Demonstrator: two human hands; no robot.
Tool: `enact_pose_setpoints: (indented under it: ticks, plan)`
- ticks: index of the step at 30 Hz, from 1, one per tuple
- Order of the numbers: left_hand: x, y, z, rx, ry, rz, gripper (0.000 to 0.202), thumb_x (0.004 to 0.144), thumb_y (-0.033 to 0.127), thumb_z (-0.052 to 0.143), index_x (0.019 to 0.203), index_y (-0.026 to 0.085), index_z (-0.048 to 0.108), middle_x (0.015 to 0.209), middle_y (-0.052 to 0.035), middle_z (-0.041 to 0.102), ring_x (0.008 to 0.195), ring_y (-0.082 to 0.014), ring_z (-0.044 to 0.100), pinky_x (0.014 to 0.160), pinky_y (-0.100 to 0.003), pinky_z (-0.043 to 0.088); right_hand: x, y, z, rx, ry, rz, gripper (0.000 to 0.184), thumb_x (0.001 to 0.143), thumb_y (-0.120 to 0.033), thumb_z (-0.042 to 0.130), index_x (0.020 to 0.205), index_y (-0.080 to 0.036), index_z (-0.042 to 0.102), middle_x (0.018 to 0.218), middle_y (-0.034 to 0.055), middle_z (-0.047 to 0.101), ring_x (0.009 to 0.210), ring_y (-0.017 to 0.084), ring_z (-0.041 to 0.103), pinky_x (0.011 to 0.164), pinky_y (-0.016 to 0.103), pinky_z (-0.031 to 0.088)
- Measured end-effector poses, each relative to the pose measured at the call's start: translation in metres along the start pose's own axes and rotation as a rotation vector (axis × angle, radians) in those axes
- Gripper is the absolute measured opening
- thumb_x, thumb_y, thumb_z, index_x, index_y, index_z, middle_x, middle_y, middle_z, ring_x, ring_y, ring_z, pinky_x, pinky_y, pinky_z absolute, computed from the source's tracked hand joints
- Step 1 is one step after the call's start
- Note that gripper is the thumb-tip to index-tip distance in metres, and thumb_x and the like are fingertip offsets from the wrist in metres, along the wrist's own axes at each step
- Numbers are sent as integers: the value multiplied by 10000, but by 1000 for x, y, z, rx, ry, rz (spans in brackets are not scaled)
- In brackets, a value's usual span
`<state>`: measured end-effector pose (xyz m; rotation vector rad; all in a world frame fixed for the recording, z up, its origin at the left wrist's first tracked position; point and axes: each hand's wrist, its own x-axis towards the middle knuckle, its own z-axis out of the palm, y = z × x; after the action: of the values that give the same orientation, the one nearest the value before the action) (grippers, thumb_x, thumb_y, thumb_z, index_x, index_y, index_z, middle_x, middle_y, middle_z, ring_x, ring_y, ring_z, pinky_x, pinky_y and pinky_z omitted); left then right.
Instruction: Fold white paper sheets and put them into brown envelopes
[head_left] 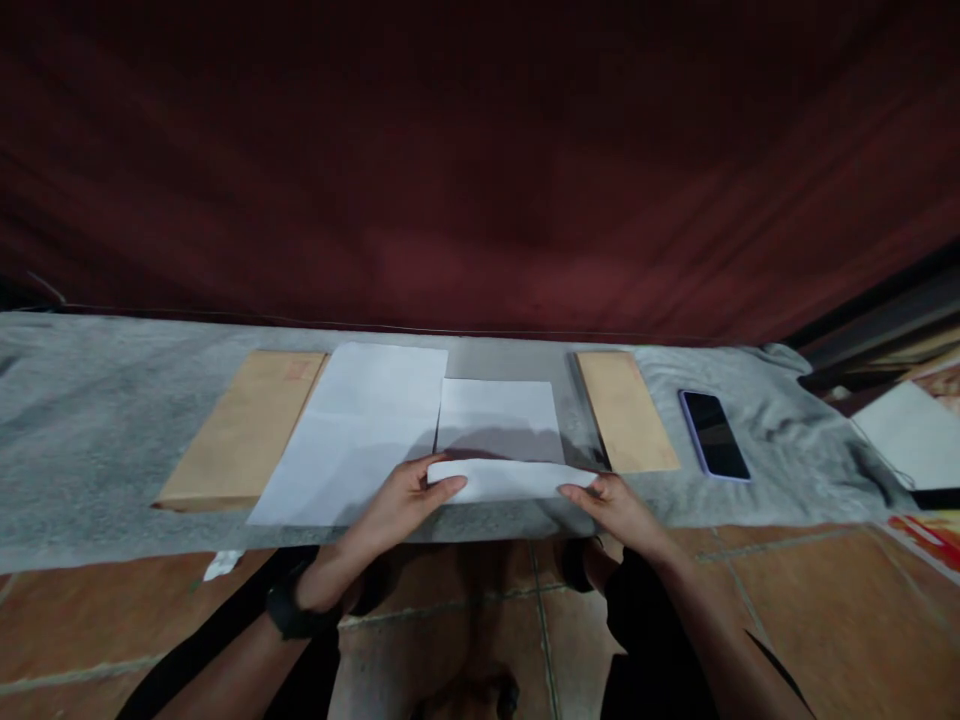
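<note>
A narrow strip of folded white paper [514, 481] stretches between my two hands near the front edge of the cloth-covered surface. Its left end is pinched by my left hand [409, 505], thumb on the near face. At the right end my right hand [613, 505] grips it the same way. Just behind the strip lies a smaller white sheet [499, 405]; whether the two are joined, I cannot tell. A larger white sheet [367, 420] lies flat to the left, beside a thick stack of brown envelopes [244, 430].
Right of my hands lies a narrower brown envelope [628, 412], then a phone [715, 436] in a purple case. Grey cloth [90, 420] covers the surface. Behind it hangs a dark red curtain [480, 200]. Tiled floor [450, 640] and my legs are below.
</note>
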<state>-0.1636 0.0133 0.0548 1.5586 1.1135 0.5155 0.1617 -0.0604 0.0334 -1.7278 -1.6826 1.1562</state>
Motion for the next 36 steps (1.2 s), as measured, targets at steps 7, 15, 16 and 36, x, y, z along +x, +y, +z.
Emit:
enact_pose_setpoints:
  ticks: [7, 15, 16, 36]
  plan:
    - [6, -2, -4, -177, -17, -125, 435, 782, 551, 683, 992, 176, 747, 978, -69, 766, 931, -278, 676, 800, -340, 542, 9, 3, -1, 49, 24, 0, 460, 943, -571, 507, 994, -195, 766, 887, 28, 762, 835, 232, 686, 752, 320, 533]
    - [16, -4, -6, -216, -119, -93, 439, 775, 518, 714, 1045, 172, 744, 1022, -66, 771, 989, -272, 683, 899, -369, 526, 17, 3, 0, -74, 131, 47, 437, 932, -548, 495, 841, -181, 714, 644, -23, 612, 613, 149, 556, 568, 247, 393]
    - [18, -6, -5, -218, -102, -101, 445, 772, 526, 711, 1039, 171, 743, 1018, -66, 770, 975, -269, 685, 890, -365, 527, 17, 3, 1, -97, 141, 56, 440, 936, -548, 484, 835, -183, 710, 632, -24, 599, 602, 149, 549, 560, 247, 381]
    - [57, -9, 16, 374, 423, -91, 382, 853, 505, 524, 609, 240, 398, 564, 49, 370, 546, -139, 362, 564, -277, 249, 41, -26, 23, -733, 321, 358, 351, 1042, -421, 404, 1050, -226, 695, 881, 83, 778, 833, 221, 748, 678, 256, 450]
